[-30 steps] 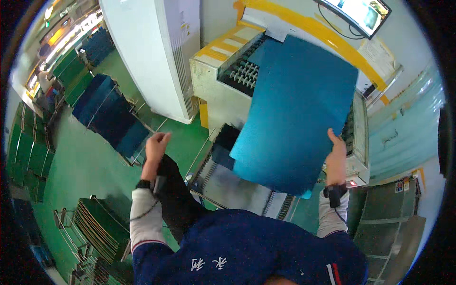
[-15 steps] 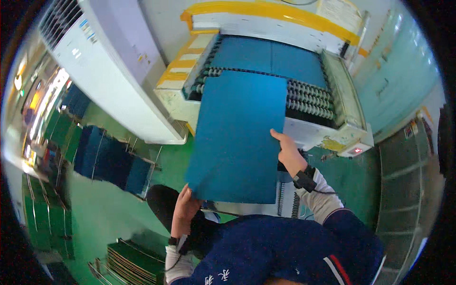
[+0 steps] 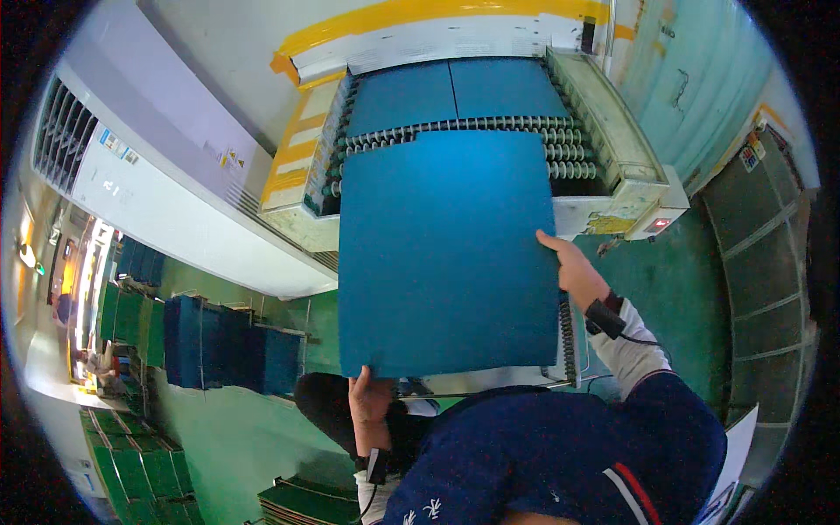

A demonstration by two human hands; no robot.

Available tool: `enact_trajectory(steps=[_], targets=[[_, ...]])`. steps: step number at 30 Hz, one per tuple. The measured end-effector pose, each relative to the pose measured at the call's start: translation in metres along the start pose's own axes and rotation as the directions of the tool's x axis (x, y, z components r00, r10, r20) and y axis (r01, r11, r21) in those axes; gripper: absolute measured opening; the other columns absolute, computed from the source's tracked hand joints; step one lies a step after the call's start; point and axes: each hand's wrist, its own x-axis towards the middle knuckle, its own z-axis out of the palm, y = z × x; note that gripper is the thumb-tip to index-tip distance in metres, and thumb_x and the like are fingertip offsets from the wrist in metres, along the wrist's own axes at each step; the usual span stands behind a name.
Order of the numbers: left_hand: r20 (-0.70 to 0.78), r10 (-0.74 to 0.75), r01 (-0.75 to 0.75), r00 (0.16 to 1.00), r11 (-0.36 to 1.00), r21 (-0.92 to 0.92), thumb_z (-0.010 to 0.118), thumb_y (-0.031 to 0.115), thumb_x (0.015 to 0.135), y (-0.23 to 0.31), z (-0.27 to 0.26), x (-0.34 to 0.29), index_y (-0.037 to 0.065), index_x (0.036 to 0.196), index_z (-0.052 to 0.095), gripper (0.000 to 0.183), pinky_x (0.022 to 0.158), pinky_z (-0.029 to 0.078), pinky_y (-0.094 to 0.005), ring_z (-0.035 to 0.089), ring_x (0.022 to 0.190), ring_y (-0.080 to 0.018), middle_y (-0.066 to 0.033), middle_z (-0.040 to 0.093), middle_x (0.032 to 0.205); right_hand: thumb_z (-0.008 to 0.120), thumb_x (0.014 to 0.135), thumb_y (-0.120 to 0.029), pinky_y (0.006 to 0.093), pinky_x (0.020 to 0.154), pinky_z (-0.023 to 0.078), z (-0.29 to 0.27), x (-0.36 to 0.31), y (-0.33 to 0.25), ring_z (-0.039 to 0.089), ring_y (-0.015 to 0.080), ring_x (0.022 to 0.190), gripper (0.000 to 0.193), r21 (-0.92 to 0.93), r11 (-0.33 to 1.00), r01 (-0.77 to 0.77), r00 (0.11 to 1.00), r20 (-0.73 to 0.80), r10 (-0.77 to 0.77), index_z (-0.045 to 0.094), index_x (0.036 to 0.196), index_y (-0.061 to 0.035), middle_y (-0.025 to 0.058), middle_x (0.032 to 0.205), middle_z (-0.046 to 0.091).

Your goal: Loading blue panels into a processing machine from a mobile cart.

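A large flat blue panel (image 3: 446, 262) is held between my hands in front of a roller conveyor machine (image 3: 643, 144). My left hand (image 3: 369, 401) grips its near left corner, thumb on top and the other fingers hidden below. On the right edge, my right hand (image 3: 577, 269) is closed with the thumb over the face and the remaining fingers underneath. The panel's far edge lies over the front rollers (image 3: 573, 152); whether it touches them I cannot tell. Two more blue panels (image 3: 398, 92) rest side by side farther inside the machine.
A tall white cabinet with a vent grille (image 3: 184, 184) stands left of the machine. Racks of dark blue panels (image 3: 206, 341) and stacks of green boards (image 3: 144, 464) are at the left. A grey panelled surface (image 3: 761, 280) is at far right, and the floor (image 3: 227, 429) is green.
The blue panel has turned from a slant to nearly square with the machine. Both hands keep their hold. My view has turned, and the two panels inside now show a wider gap.
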Motion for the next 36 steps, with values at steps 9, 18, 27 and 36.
enact_trajectory(steps=[9, 18, 27, 36], targets=[[-0.01, -0.047, 0.047, 0.999, 0.998, -0.044, 0.066, 0.009, 0.085, -0.007, 0.008, 0.019, 0.012, 0.127, 0.05, 0.045, 0.09, 0.046, -0.0489, 0.055, 0.113, -0.0299, -0.008, 0.059, 0.122, 0.06, 0.091, -0.02, 0.0393, 0.078, 0.057, -0.047, -0.064, 0.015, 0.068, 0.0234, 0.088, 0.028, -0.081, 0.997, 0.005, 0.99, -0.141, -0.017, 0.062, 0.111, 0.0, 0.0114, 0.103, 0.069], [0.076, 0.027, -0.024, 0.997, 0.999, -0.041, 0.064, 0.005, 0.085, 0.005, 0.052, 0.032, 0.013, 0.126, 0.05, 0.044, 0.093, 0.048, -0.0461, 0.056, 0.112, -0.0276, -0.008, 0.056, 0.125, 0.062, 0.087, -0.02, 0.0416, 0.086, 0.055, -0.082, -0.079, 0.005, 0.066, 0.028, 0.096, 0.04, -0.001, 0.996, 0.093, 0.978, -0.19, -0.091, 0.057, 0.122, 0.0, 0.0138, 0.113, 0.066], [0.119, 0.003, 0.005, 0.993, 0.998, -0.061, 0.061, 0.004, 0.087, 0.0, 0.057, 0.047, 0.014, 0.129, 0.048, 0.045, 0.094, 0.047, -0.046, 0.054, 0.115, -0.0275, -0.0078, 0.055, 0.126, 0.063, 0.086, -0.021, 0.0389, 0.091, 0.053, -0.117, -0.1, 0.025, 0.066, 0.0274, 0.099, 0.046, 0.067, 0.993, 0.096, 0.994, -0.061, -0.092, 0.054, 0.126, 0.0006, 0.0137, 0.117, 0.065], [0.124, 0.057, -0.047, 0.991, 0.996, -0.082, 0.059, 0.005, 0.089, 0.008, 0.062, 0.06, 0.014, 0.13, 0.048, 0.043, 0.099, 0.044, -0.0477, 0.052, 0.119, -0.0277, -0.0088, 0.054, 0.129, 0.063, 0.083, -0.014, 0.0365, 0.078, 0.057, -0.142, -0.11, 0.019, 0.067, 0.0238, 0.091, 0.036, -0.024, 0.991, 0.135, 0.986, -0.091, -0.137, 0.058, 0.117, -0.0015, 0.0103, 0.11, 0.066]])
